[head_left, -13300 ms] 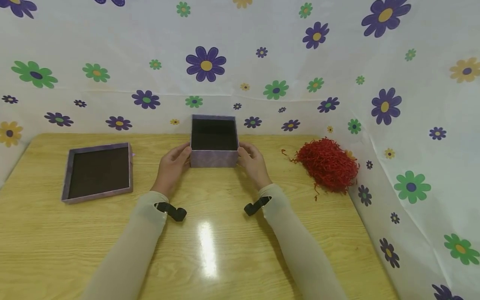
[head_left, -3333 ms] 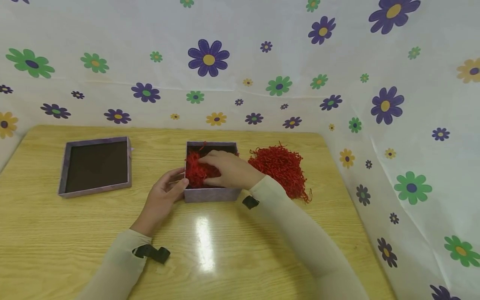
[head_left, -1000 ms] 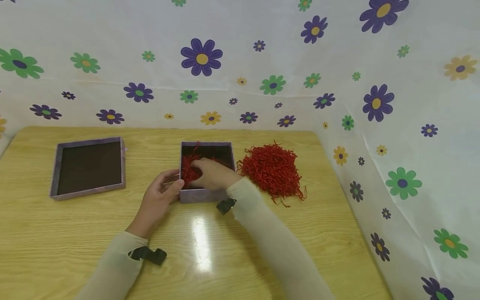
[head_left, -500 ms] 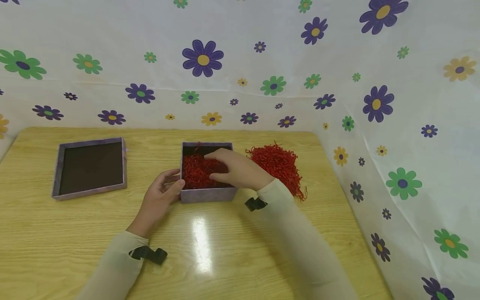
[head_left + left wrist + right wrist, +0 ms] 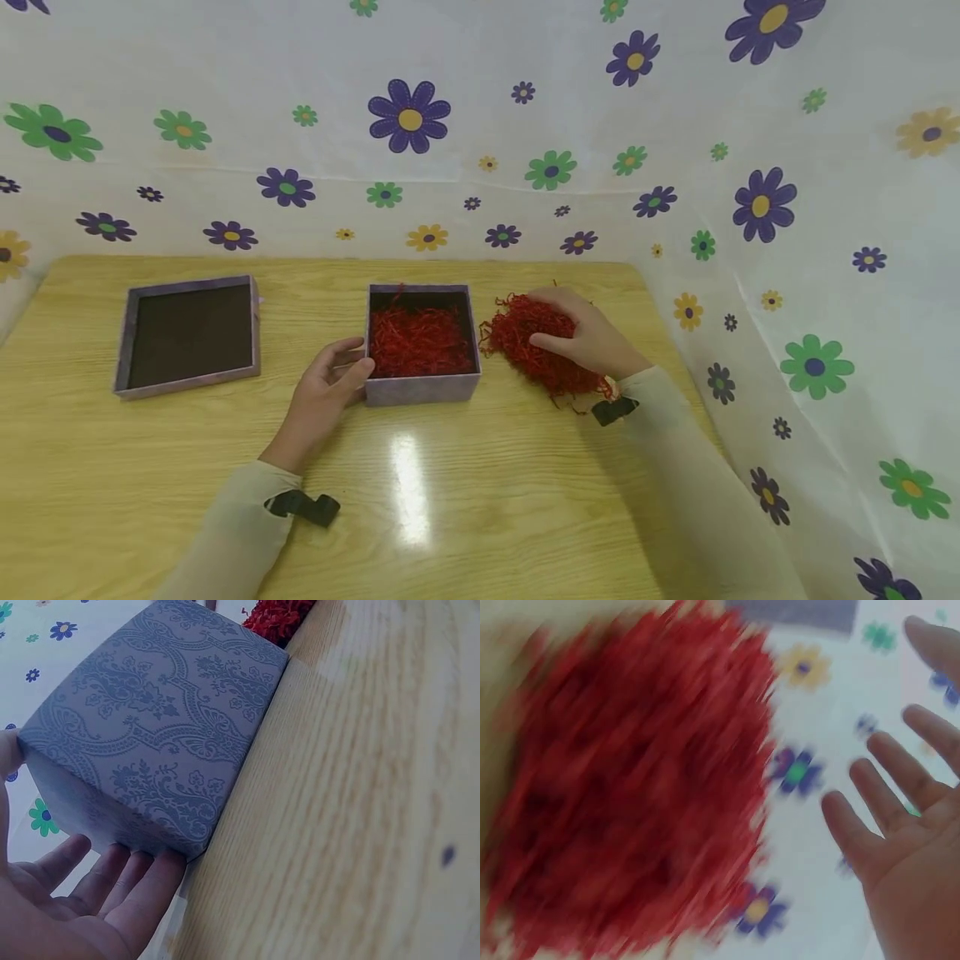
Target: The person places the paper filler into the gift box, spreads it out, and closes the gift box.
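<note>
A lilac patterned box (image 5: 422,390) stands upright with red shredded paper (image 5: 418,340) spread across its inside. My left hand (image 5: 318,396) rests against the box's left side, thumb at the rim near the front corner. In the left wrist view its fingers (image 5: 154,900) are extended, tips touching the side wall. To the right, my right hand (image 5: 592,337) is over the heap of red shredded paper (image 5: 525,342). The right wrist view has that hand (image 5: 919,855) with fingers spread and palm bare, apart from the blurred paper heap (image 5: 637,787).
A shallow lilac lid (image 5: 187,333) with a dark inside lies on the wooden table (image 5: 480,517) at the left. White flowered cloth (image 5: 300,67) rises behind the table and along its right side.
Earlier the box held no paper; red shreds now cover its floor. In the last half second my right hand has moved right, from the box to the heap. My left hand stays put.
</note>
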{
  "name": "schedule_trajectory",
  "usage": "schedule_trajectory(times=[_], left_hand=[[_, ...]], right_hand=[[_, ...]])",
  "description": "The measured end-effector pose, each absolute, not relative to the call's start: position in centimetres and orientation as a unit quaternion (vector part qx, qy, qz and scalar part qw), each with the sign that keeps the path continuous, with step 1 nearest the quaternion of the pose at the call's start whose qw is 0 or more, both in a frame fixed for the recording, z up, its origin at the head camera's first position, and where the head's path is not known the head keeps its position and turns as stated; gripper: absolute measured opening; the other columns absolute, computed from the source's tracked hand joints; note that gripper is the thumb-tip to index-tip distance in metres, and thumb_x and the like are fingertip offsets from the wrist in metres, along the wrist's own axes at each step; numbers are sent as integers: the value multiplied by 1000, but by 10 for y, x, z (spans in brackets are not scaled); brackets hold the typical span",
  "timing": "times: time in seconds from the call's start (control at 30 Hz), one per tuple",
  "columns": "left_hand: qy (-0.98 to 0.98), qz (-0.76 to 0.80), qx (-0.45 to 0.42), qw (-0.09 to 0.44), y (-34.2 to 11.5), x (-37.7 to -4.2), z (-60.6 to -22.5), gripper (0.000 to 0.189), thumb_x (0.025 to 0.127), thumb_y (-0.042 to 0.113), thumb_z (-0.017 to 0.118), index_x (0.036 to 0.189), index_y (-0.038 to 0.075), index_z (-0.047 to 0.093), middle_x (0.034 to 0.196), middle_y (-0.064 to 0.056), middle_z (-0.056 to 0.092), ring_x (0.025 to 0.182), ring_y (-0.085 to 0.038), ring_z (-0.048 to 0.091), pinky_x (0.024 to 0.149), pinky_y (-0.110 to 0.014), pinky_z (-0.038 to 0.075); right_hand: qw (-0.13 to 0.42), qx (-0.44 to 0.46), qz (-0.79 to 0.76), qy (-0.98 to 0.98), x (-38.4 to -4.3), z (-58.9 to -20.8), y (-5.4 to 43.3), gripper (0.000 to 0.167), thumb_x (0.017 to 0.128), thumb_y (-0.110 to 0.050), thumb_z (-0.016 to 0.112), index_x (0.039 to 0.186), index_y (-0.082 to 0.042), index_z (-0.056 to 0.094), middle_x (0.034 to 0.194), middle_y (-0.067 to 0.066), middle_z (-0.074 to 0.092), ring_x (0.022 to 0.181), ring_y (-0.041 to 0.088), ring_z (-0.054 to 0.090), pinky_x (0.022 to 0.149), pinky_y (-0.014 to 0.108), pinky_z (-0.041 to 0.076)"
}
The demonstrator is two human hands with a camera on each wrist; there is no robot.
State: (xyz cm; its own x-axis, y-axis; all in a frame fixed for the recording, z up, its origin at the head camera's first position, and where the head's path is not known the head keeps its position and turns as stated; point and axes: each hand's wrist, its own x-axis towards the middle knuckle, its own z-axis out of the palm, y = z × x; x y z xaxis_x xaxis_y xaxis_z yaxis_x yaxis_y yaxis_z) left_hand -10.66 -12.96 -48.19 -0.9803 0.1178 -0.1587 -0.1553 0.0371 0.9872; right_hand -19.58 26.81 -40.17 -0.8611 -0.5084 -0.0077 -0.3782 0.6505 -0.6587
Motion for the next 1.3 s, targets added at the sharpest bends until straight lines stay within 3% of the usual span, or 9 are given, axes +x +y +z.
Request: schedule_trajectory(times=[0.3,0.43,0.6,0.77,1.0,1.17,1.3], left_hand=[[719,688,-16,97,-131,-109,-483,66,104,45,62,157,12,41,151,-13,46,133,-28,50,93,-21,54],[720,687,-18,96,-133,-109,-484,66,104,45,62,157,13,40,150,-13,47,130,-24,53,93,-21,55],[715,692,-22,97,-133,-108,-485,66,104,43,61,158,11,38,150,-14,46,126,-17,54,92,-20,55],[712,694,-27,104,-133,-108,-484,67,105,44,61,159,12,36,152,-14,43,127,-17,51,92,-19,54],[711,695,-27,106,-132,-107,-482,64,106,39,60,158,11,37,152,-14,44,125,-14,52,93,-18,53],[714,692,-28,105,-131,-107,-483,64,105,40,61,157,11,37,151,-14,45,124,-13,52,92,-18,53],[715,691,-27,107,-129,-109,-484,64,105,41,61,157,12,38,150,-13,44,124,-14,52,92,-18,53]], right_hand=[[122,-182,-314,924,-200,-429,326,109,87,-41,85,168,-22,14,173,6,9,158,36,9,119,72,19],[146,-171,-306,925,-202,-444,331,126,81,-46,89,168,-23,0,174,6,-6,159,35,-1,120,71,15],[165,-163,-304,924,-205,-456,325,135,78,-53,89,167,-28,-9,173,1,-13,159,33,-8,123,68,11],[166,-175,-292,926,-210,-463,319,133,79,-54,87,166,-30,-11,173,5,-13,158,33,-8,122,69,12],[165,-197,-252,933,-215,-468,314,122,86,-50,83,167,-26,-3,172,14,10,157,38,13,124,61,18],[152,-207,-259,931,-216,-473,314,94,94,-34,79,166,-19,22,159,19,40,144,40,39,117,59,35],[144,-185,-282,930,-213,-473,316,77,95,-28,78,161,-19,38,156,16,45,145,40,40,117,61,35]])
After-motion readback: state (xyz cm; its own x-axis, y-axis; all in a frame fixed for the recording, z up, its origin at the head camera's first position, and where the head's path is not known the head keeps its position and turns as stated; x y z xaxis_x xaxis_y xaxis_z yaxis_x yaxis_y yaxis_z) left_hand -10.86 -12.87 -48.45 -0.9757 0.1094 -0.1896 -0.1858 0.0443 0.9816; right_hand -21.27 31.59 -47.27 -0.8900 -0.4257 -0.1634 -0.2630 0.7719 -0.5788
